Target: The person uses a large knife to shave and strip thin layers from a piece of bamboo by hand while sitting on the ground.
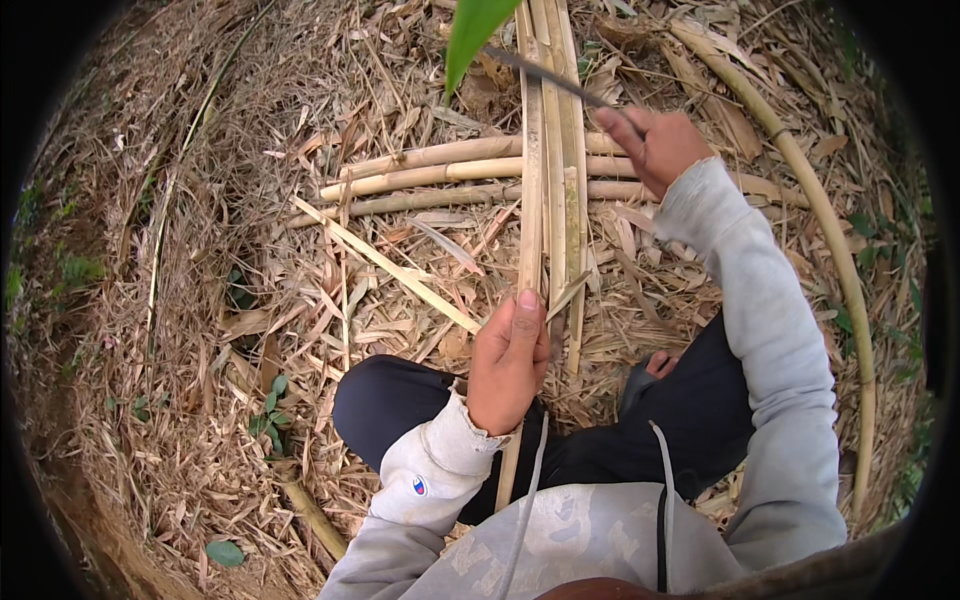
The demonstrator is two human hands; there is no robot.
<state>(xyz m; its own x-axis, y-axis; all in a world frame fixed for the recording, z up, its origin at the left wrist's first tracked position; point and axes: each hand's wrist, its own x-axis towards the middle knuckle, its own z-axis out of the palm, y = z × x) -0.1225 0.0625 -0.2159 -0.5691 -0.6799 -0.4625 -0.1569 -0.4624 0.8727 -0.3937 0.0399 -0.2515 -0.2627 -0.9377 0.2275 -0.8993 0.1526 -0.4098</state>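
"What was the left hand (510,362) doing?"

"It was closed around a split bamboo strip (531,200), thumb laid along the top. The strip ran away from the person's lap, and its near end showed below the wrist."

"And the right hand (668,152)?"

"Clenched on the handle of a long, dark-bladed knife (591,97). The blade slanted across the far part of the strips; I couldn't tell whether it touched them."

"Strips, plural?"

"Yes, other bamboo strips (573,140) lay lengthwise just to the right of the held one. All of them crossed over a row of round bamboo poles (430,175) lying sideways."

"Anything nearby?"

"A loose pale strip (400,270) slanted from the poles toward the left hand. A long curved bamboo pole (832,230) bowed along the right, dry leaf litter (250,330) covered the ground, and a green leaf (475,35) hung at the top."
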